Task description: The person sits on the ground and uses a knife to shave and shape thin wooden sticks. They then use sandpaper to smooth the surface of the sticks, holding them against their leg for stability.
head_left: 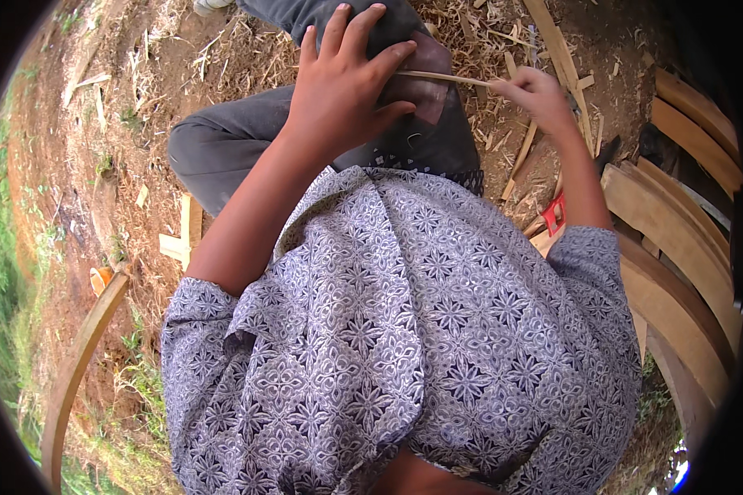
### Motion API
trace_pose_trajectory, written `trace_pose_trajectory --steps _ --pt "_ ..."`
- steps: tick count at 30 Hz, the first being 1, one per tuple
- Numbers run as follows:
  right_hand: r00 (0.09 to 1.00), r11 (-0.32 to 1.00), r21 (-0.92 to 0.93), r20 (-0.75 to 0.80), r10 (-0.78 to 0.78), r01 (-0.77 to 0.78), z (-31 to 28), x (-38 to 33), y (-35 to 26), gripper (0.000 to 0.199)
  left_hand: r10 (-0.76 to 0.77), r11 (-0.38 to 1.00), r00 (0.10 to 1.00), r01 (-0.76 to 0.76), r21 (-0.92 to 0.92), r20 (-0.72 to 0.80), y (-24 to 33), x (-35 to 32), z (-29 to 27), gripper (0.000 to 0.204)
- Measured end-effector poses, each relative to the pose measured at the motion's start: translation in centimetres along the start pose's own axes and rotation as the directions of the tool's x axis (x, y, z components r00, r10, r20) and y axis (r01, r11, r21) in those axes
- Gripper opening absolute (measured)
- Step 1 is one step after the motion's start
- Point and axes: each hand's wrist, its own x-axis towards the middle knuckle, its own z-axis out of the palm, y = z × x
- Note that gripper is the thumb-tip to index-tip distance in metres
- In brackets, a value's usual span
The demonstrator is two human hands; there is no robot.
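Note:
A thin pale stick [447, 77] lies across my thigh, on a brownish-pink patch [432, 62] that looks like leather or cloth. My right hand [538, 97] pinches the stick's right end between thumb and fingers. Over the stick's left part rests my left hand [343, 91], its fingers spread and pointing away from me. The palm hides that stretch of the stick, so I cannot tell how firmly it presses. Beneath both lies my leg in dark grey trousers [231, 136].
Wood shavings [248, 49] and offcuts litter the brown soil. A long wooden strip [557, 45] lies beyond my right hand. Several broad planks [669, 223] stand along the right, with a red-handled object [555, 214] near them. A wooden piece [82, 363] is at the left.

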Motion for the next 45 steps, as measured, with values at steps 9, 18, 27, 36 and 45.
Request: trace_pose_trajectory --steps 9,18,27,36,45 --pt "0.987 0.988 0.018 0.052 0.152 -0.153 -0.9 0.0 0.0 0.035 -0.002 1.0 1.0 0.002 0.002 0.012 0.1 -0.2 -0.4 0.072" --pt "0.999 1.0 -0.007 0.019 0.03 -0.03 -0.5 -0.2 0.4 0.031 0.001 1.0 1.0 -0.001 0.0 0.027 0.1 -0.1 -0.3 0.07" --pt "0.995 0.995 0.038 0.042 0.094 -0.096 -0.9 -0.3 2.3 0.034 0.014 1.0 1.0 -0.014 0.002 0.027 -0.1 0.0 -0.1 0.071" --pt "0.997 0.997 -0.008 0.012 0.082 -0.082 0.1 0.0 1.3 0.036 0.028 1.0 0.999 -0.028 -0.006 0.044 -0.9 -0.1 -0.5 0.072" --pt "0.992 0.993 0.055 0.082 0.096 -0.101 2.4 0.7 -0.5 0.03 0.029 1.0 0.998 -0.029 -0.001 0.059 -1.9 -0.1 -0.3 0.072"
